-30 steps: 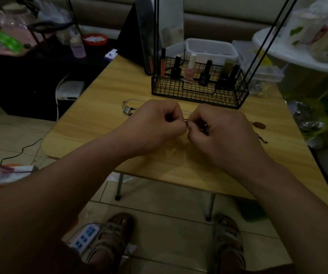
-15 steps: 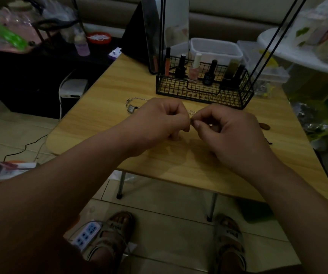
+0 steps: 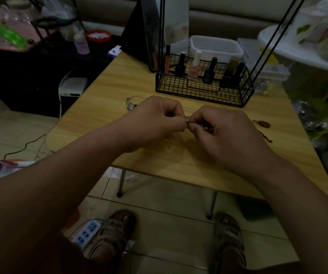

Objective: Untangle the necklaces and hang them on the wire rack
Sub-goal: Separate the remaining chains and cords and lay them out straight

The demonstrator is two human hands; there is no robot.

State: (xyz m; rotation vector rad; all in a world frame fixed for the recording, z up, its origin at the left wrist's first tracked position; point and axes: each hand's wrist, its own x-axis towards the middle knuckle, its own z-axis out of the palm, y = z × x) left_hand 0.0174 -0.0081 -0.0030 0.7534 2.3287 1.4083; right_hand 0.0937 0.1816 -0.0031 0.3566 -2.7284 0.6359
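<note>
My left hand and right hand both pinch the tangled necklaces right between them — they lie left to right on the table, and the wire rack stands just past them, farther away

The wooden table bears a wire basket, a silver chain and a brown pendant.

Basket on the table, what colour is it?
The basket is black, clearest in the head view.
</note>
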